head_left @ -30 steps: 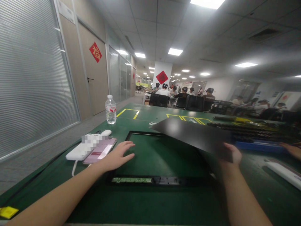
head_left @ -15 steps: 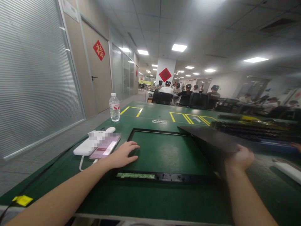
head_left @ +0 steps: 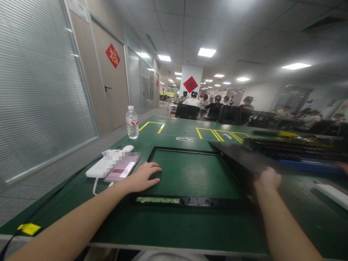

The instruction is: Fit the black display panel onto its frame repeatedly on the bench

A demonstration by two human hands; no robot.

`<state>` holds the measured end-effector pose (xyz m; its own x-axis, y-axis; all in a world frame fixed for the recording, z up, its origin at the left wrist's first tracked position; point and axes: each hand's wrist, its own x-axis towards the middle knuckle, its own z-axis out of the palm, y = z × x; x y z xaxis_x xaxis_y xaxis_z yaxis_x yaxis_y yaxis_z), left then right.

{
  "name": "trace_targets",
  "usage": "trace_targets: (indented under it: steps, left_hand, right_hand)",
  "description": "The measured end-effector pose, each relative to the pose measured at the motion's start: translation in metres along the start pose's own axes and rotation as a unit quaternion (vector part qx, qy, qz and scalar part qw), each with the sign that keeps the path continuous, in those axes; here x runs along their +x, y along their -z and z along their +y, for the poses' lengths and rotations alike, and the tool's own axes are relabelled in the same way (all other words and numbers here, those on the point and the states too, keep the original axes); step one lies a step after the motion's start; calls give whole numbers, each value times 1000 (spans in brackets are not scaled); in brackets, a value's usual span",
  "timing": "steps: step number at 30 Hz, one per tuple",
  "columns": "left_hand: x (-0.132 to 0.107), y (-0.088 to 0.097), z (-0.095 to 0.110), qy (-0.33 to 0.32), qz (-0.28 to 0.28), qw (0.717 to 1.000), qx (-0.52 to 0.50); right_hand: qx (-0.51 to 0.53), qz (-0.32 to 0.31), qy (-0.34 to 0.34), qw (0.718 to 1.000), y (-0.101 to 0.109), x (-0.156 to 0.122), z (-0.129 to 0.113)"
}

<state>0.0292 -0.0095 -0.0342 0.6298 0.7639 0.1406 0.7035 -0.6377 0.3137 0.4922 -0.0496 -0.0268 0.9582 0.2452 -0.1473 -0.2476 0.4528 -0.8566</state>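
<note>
A black rectangular frame lies flat on the green table, with a green circuit board strip along its near bar. My left hand rests over the frame's left side, fingers stretched out and thumb apart. In my right hand is the edge of a thin dark flat panel, tilted up at the frame's right side. The panel's lower part is blurred and dark, so I cannot tell whether it touches the frame. My right fingertips are partly hidden by the panel.
Left of the frame lie a phone and a white device with a cable. A water bottle stands behind them. Dark stacked parts and a blue tray are at the right. Several people sit farther back.
My right hand has moved a little to the left with the dark panel. The left hand stays on the frame's left side.
</note>
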Motion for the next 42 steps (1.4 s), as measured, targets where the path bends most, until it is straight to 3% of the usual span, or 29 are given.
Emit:
trace_targets:
  steps: [8,19,42]
  left_hand:
    - [-1,3,2,-4,-4,1000,3]
    - [0,0,0,-1,-9,1000,14]
    - [0,-2,-3,-9,-11,1000,17]
  right_hand:
    - [-8,27,-28,999,2,9,9]
    - [-63,-6,-49,997,1,17,14]
    - [-76,-24,-111,991,3,28,27]
